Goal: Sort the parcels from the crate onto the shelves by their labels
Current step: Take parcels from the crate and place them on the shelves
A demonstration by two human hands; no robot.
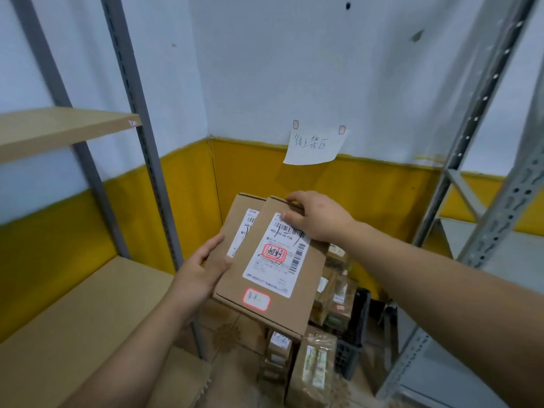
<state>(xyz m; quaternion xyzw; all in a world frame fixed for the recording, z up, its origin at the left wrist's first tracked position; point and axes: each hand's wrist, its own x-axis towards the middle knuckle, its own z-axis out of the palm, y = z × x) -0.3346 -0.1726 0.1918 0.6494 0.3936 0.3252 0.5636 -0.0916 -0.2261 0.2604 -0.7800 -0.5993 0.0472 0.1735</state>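
We judge the step in hand to be label reading: two parcels are held up for inspection and neither is shelved yet.

The left shelving (73,304), with wooden boards, stands at the left. The grey metal rack (485,254) stands at the right. Between them, on the floor, the black crate (357,328) holds more parcels.

Both held parcels are in the air above the crate. The front parcel (294,310) overlaps the rear parcel (238,213) and hides most of its label.

The left grip (200,272) curls round the left edges of the pair, thumb on the near face, forearm reaching up from the lower left. The right grip (318,216) pinches the top edge of the front parcel, fingers over the edge and thumb on the shipping label (294,260), forearm extended from the right.

A red-bordered handwritten sticker (275,252) sits on that label, and a smaller one (256,300) sits below it.

Next, in our judgement, the front parcel must be drawn off the rear one, then matched by its markings to a shelf. We see no readable shelf markings here.
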